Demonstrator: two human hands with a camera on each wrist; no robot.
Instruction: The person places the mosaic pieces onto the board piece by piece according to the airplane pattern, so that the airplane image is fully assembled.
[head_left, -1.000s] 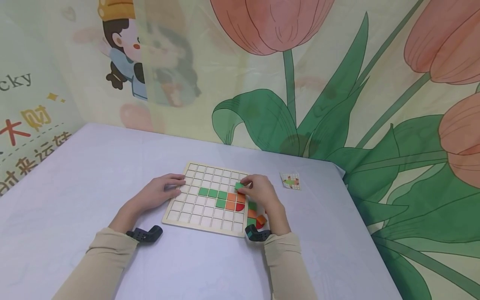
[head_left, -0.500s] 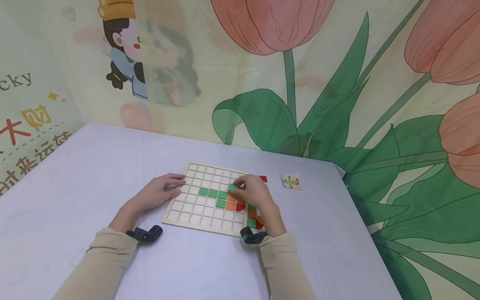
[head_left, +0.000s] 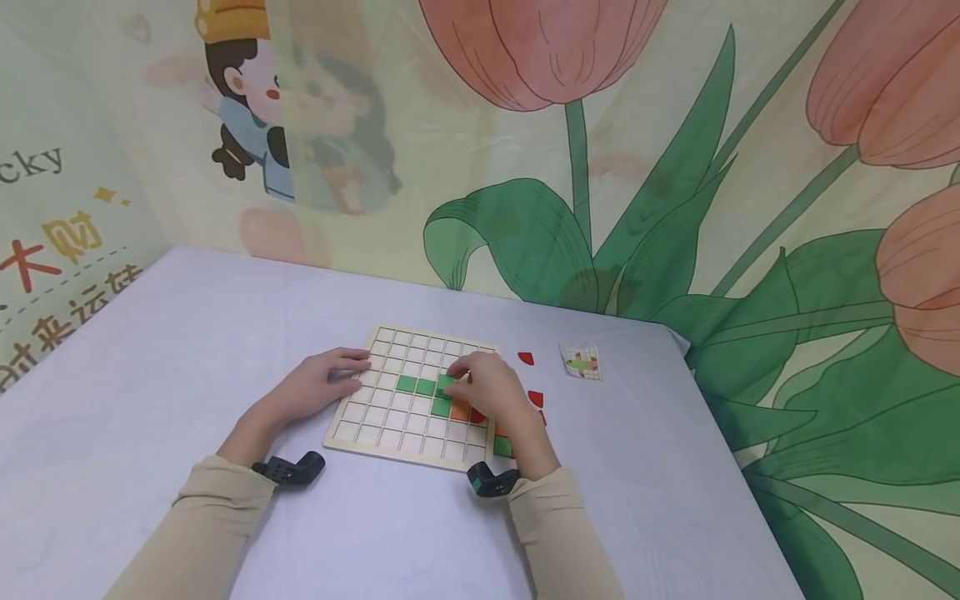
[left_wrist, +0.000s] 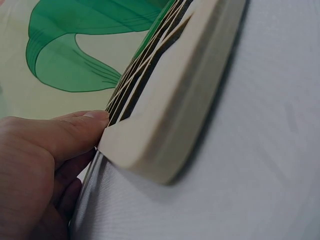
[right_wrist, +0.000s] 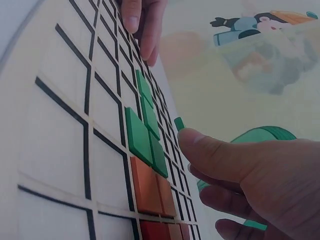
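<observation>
Fingers of the right hand (head_left: 491,387), nearly closed, pinch a green tile (right_wrist: 180,123) I see carried farther left over the grid board (head_left: 390,419), near the green row (head_left: 425,387); placing looks unfinished, while the relaxed left hand (head_left: 318,385) touches the board's left edge

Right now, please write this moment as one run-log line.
left hand: touches grid board at left edge | right hand: pinches green tile over board

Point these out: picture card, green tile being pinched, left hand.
picture card (head_left: 581,363): head view, middle of its printed face
green tile (right_wrist: 179,122): right wrist view, the exposed end past the thumb
left hand (head_left: 315,385): head view, back of the hand
</observation>
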